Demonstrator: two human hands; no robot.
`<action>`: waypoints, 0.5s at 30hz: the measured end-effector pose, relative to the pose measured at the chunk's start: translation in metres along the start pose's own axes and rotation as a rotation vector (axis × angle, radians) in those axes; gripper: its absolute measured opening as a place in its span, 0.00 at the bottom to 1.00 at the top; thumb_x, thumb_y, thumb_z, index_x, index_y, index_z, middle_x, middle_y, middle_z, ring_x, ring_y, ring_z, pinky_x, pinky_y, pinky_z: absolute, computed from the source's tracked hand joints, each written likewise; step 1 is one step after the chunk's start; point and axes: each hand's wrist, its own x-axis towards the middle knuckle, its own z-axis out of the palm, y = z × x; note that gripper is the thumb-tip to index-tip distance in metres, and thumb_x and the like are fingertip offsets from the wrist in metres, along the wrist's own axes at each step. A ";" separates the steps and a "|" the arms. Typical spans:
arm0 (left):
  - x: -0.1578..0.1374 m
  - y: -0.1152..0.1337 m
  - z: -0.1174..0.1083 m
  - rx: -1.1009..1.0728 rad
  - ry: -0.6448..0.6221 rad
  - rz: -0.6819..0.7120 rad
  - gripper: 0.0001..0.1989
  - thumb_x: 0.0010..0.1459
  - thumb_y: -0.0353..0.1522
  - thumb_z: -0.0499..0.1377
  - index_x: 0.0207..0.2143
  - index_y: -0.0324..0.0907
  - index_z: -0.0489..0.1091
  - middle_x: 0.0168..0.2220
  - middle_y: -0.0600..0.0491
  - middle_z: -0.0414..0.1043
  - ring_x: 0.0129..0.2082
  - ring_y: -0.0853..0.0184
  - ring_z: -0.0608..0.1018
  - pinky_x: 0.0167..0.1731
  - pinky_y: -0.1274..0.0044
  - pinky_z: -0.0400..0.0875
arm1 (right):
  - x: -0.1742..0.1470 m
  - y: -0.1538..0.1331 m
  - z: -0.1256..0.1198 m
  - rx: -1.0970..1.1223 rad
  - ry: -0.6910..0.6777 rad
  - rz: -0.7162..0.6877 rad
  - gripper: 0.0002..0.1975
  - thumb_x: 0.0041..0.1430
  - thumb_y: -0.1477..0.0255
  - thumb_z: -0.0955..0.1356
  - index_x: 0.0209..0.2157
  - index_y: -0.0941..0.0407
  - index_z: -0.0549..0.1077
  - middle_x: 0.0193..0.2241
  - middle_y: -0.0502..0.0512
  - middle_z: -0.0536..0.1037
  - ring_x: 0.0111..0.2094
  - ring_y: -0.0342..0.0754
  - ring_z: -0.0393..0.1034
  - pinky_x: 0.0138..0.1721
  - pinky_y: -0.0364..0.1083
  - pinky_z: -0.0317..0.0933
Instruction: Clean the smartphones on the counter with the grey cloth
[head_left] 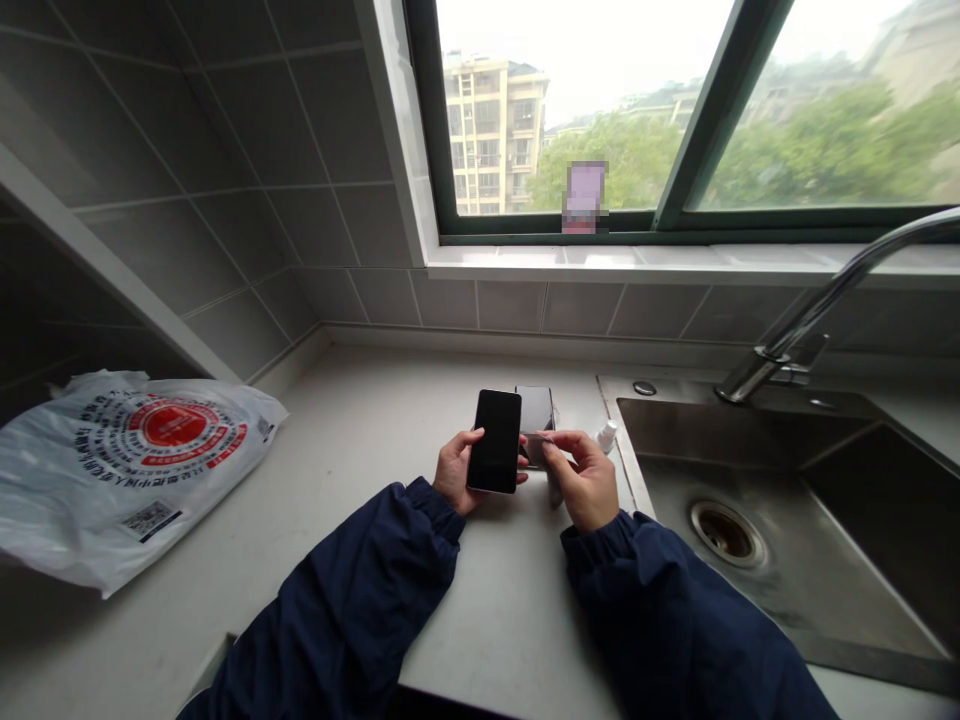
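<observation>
My left hand point(455, 470) is closed round the edges of a smartphone point(493, 442), its dark screen facing up toward me. To the right of the phone, my right hand point(585, 478) pinches a thin grey piece between thumb and fingers. Its kind is unclear, and a grey part hangs below the fingers. Behind both hands lies a flat rectangular object with a shiny grey face point(535, 408), partly covered by the phone and fingers. A small bottle with a white cap point(606, 434) stands just beyond my right hand, mostly hidden by it.
A pale countertop point(360, 430) runs beneath my hands. On the left lies a white plastic bag point(135, 470) with red and black print. To the right are a steel sink point(750, 470) and a curved faucet point(840, 290). A window ledge point(637, 262) is at the back.
</observation>
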 end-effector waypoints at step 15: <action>-0.004 -0.007 0.008 -0.020 -0.029 -0.084 0.24 0.58 0.40 0.54 0.47 0.29 0.74 0.40 0.36 0.77 0.34 0.52 0.80 0.33 0.63 0.77 | -0.001 -0.016 -0.001 0.064 0.144 -0.067 0.13 0.54 0.62 0.76 0.36 0.55 0.79 0.28 0.51 0.79 0.26 0.44 0.74 0.25 0.42 0.68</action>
